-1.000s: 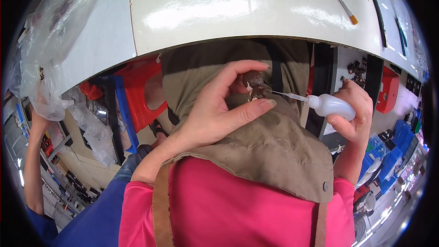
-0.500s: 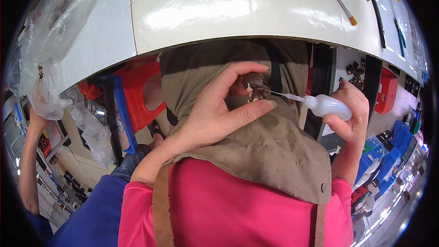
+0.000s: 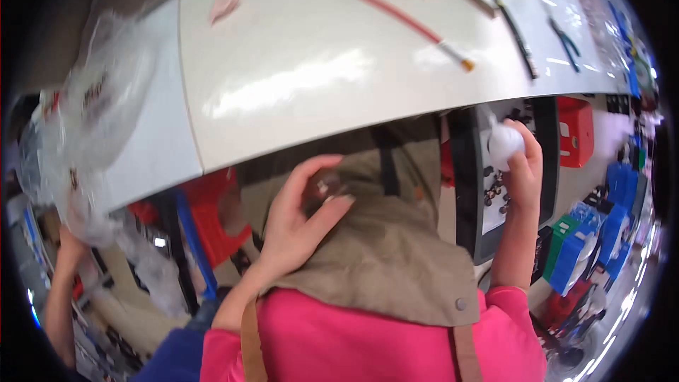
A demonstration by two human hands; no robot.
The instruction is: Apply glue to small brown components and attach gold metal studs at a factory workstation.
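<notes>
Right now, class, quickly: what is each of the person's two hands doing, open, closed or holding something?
Left hand: curled around a small dark brown piece, blurred here.
Right hand: closed on a white squeeze bottle.

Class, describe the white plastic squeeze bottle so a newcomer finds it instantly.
Start from the large, glossy white table. Below its near edge, towards the right, the bare right hand holds the white squeeze bottle. Its pale, rounded body contrasts with the small, dark pieces nearby.

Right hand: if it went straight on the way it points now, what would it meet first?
Probably the white table, at its near edge; depth is unclear, so the right hand might pass underneath.
</notes>
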